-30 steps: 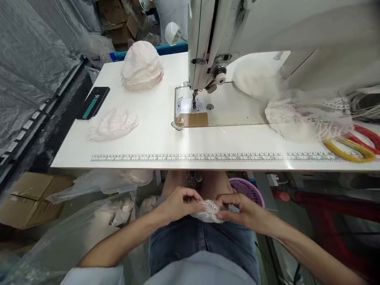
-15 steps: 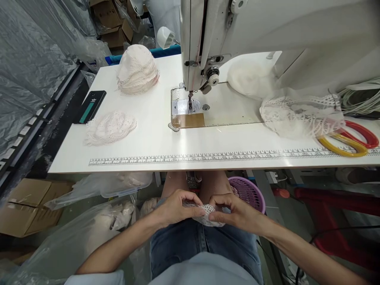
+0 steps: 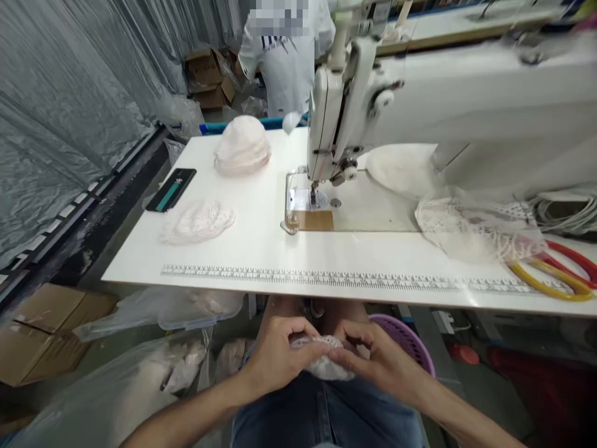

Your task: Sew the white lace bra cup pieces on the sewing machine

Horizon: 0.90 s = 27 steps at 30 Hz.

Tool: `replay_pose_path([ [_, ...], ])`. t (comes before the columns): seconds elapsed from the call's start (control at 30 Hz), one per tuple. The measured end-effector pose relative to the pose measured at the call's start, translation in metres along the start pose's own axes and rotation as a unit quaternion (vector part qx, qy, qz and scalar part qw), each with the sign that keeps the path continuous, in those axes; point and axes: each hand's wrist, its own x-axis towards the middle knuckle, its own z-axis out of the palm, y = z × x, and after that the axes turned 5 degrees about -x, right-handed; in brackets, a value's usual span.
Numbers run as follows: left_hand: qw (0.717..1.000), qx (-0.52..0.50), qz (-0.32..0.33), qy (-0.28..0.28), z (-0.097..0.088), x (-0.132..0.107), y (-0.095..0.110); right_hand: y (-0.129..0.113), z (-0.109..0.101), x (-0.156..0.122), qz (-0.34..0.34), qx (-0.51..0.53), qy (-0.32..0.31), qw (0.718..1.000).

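Note:
Over my lap, my left hand [image 3: 291, 351] and my right hand [image 3: 366, 354] pinch a small white lace piece [image 3: 329, 367] between thumbs and fingers. The thumbs almost meet at its upper edge; part of the fabric is hidden behind my fingers. Above my hands, on the table [image 3: 261, 261], a flat pale pink lace piece [image 3: 200, 222] lies left of the sewing machine [image 3: 336, 124]. Behind it is a stack of pale pink fabric cups [image 3: 243, 146]. Sheer white lace [image 3: 476, 227] lies to the right, beside scissors with red and yellow handles [image 3: 553, 283].
A dark phone [image 3: 171, 190] rests at the table's left edge. A printed ruler [image 3: 326, 278] runs along the front edge. Below are a purple basket [image 3: 410, 342], a cardboard box [image 3: 51, 330] and plastic bags [image 3: 116, 379]. Another person [image 3: 286, 68] in white is beyond the table.
The camera view has tilted up, so the table sits lower and the person beyond shows more. My hands still hold the lace piece, with the thumbs closer together.

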Motion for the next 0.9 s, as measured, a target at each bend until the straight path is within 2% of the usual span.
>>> replay_pose_path([
  [0.1,0.994,0.080,0.064,0.028,-0.031,0.004,0.033,-0.026,-0.005,0.016,-0.048,-0.053,0.037,0.997],
  [0.17,0.984,0.134,0.120,0.008,-0.059,0.022,0.061,-0.042,-0.016,0.037,-0.093,-0.080,0.079,0.989],
  [0.27,0.966,0.199,0.154,-0.064,-0.099,0.076,0.097,-0.055,-0.045,0.077,-0.126,-0.123,0.145,0.974],
  [0.37,0.956,0.255,0.121,-0.081,-0.120,0.146,0.110,-0.047,-0.081,0.105,-0.091,-0.194,0.169,0.962],
  [0.43,0.956,0.254,0.112,-0.092,-0.121,0.183,0.106,-0.036,-0.103,0.110,-0.081,-0.267,0.181,0.943],
  [0.53,0.958,0.243,0.102,-0.112,-0.114,0.210,0.097,-0.024,-0.126,0.108,-0.139,-0.391,0.217,0.883],
  [0.63,0.957,0.248,0.087,-0.118,-0.109,0.215,0.094,-0.018,-0.138,0.111,-0.259,-0.476,0.211,0.814],
  [0.73,0.953,0.266,0.095,-0.111,-0.108,0.215,0.095,-0.012,-0.141,0.120,-0.324,-0.522,0.200,0.763],
  [0.8,0.948,0.281,0.102,-0.107,-0.107,0.215,0.097,-0.010,-0.140,0.125,-0.338,-0.533,0.199,0.749],
  [0.9,0.940,0.309,0.098,-0.101,-0.104,0.213,0.102,-0.010,-0.139,0.127,-0.356,-0.533,0.188,0.744],
])
